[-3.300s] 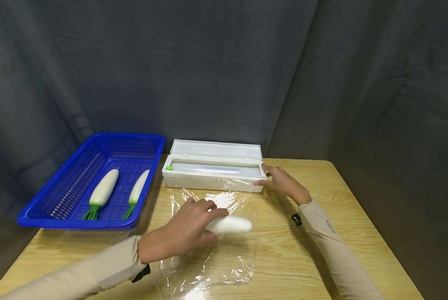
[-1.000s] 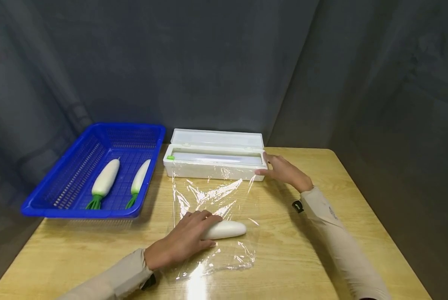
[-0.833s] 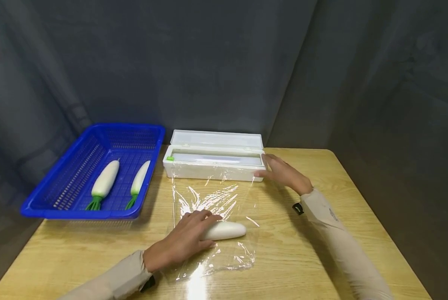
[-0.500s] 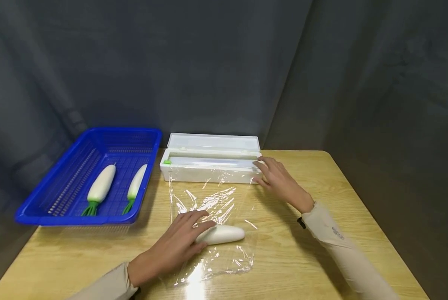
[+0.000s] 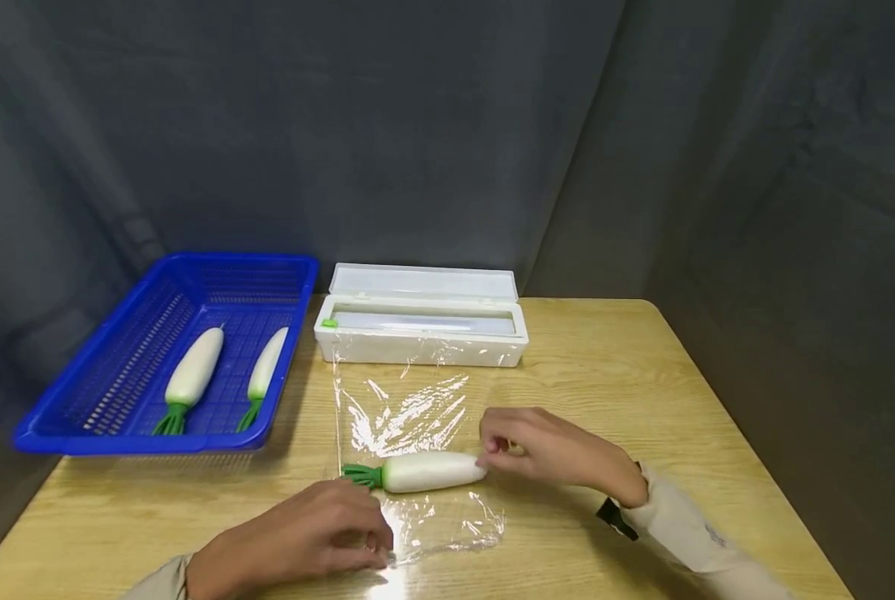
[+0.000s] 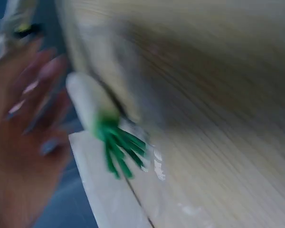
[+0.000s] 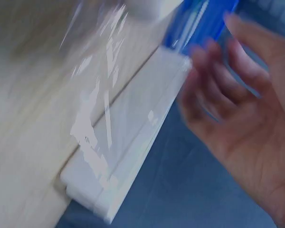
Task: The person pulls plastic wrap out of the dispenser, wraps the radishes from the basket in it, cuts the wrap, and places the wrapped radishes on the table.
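A white radish [image 5: 432,472] with green stalks lies across a sheet of clear cling film [image 5: 410,417] on the table. The film runs from a white cling film dispenser [image 5: 421,346] with its lid raised. My left hand [image 5: 305,533] is in front of the stalks, beside the film's near left corner. Its fingers bend loosely and hold nothing that I can see; the left wrist view is blurred. My right hand [image 5: 552,446] is at the radish's tip, fingers loosely bent. In the right wrist view that hand [image 7: 242,99] holds nothing visible.
A blue plastic basket [image 5: 65,400] stands at the left with two more white radishes, one [image 5: 196,367] in the middle and one [image 5: 267,362] by its right wall. Dark curtains [image 5: 417,125] hang behind and beside the wooden table [image 5: 597,358].
My left hand has let go of the radish and moved toward the near left, uncovering the stalks. My right hand has left the dispenser's right end and come down to the radish's tip.
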`<state>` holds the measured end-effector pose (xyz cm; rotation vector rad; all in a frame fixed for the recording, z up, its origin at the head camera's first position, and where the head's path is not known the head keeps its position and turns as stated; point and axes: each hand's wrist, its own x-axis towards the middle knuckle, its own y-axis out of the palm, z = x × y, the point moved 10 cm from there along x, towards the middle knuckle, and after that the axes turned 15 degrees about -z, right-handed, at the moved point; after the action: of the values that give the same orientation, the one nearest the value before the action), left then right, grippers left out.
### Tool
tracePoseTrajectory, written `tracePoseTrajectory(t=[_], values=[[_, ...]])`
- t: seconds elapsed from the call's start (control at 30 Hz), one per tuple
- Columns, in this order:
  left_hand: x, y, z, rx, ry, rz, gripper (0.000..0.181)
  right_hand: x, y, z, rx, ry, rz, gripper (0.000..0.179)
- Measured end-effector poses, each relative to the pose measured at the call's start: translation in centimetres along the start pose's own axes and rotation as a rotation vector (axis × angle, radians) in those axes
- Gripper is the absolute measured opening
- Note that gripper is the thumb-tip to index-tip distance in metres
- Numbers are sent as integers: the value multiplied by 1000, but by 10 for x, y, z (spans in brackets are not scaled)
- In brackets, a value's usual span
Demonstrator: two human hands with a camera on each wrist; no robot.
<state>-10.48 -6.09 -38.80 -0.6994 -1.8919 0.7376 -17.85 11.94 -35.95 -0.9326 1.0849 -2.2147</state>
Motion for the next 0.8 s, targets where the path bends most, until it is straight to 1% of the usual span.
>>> tracePoseTrajectory(t=[0.07,0.1,0.13,0.2,0.23,0.27,0.37,0.47,0.5,0.57,0.6,0.7,0.8], values=[[-7,6,0,-82,-70,99,14,-8,16,10,17,22,141,20],[-11,8,0,-103,-100,145,17,-13,23,14,17,29,208,18],[-15,11,-1,-99,-108,178,21,-17,30,18,7,36,266,17],[-20,14,-2,-61,-86,208,27,-25,42,23,-15,57,355,19],[-22,15,-3,-42,-72,211,29,-28,48,23,-28,73,385,20],[-25,16,-3,-29,-63,215,30,-31,52,24,-60,74,398,24],[-28,19,-3,16,-34,212,31,-38,65,25,-164,61,416,33],[-29,21,-2,41,-35,212,30,-43,76,30,-308,-26,423,40],[-29,21,-2,46,-34,207,31,-44,79,32,-342,-56,426,40],[-29,21,-2,55,-28,192,32,-46,83,36,-385,-112,415,36],[-28,21,-2,55,-30,188,30,-46,84,37,-396,-133,401,34],[-29,19,0,77,-49,191,25,-46,83,40,-401,-170,348,23],[-30,16,3,129,-64,182,23,-45,80,43,-403,-209,285,14]])
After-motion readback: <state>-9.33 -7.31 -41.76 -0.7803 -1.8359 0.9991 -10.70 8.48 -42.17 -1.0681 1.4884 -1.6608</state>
